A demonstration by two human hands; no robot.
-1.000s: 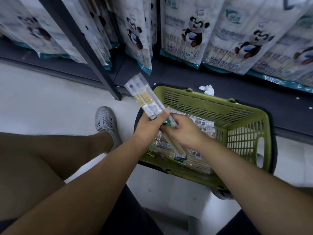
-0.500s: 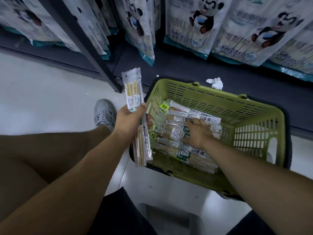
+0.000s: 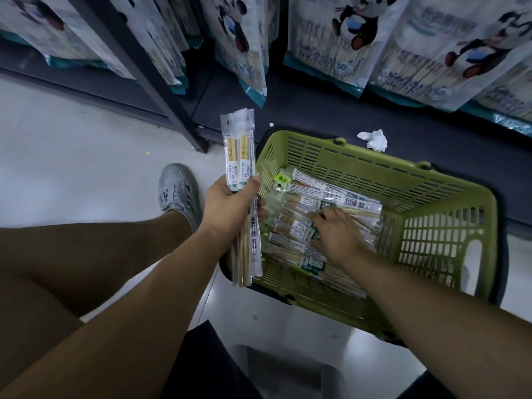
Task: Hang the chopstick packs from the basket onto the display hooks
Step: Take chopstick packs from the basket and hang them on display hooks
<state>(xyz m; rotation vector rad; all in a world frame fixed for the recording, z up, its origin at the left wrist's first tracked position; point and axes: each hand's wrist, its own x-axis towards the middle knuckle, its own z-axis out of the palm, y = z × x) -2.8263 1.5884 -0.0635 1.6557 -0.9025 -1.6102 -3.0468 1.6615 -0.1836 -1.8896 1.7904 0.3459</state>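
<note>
Upright clear chopstick packs (image 3: 240, 180); more fill green basket (image 3: 449, 234).

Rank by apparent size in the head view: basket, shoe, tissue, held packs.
1. basket, by far the largest.
2. held packs: longer than the shoe but narrower, and nearer the camera, so their place above it is unsure.
3. shoe.
4. tissue, the smallest.

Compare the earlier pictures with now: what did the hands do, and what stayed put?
The right hand let go of the held packs and dropped into the basket, onto the loose packs. The left hand turned the held packs upright, still gripping them. Basket and shoe stayed put.
</note>
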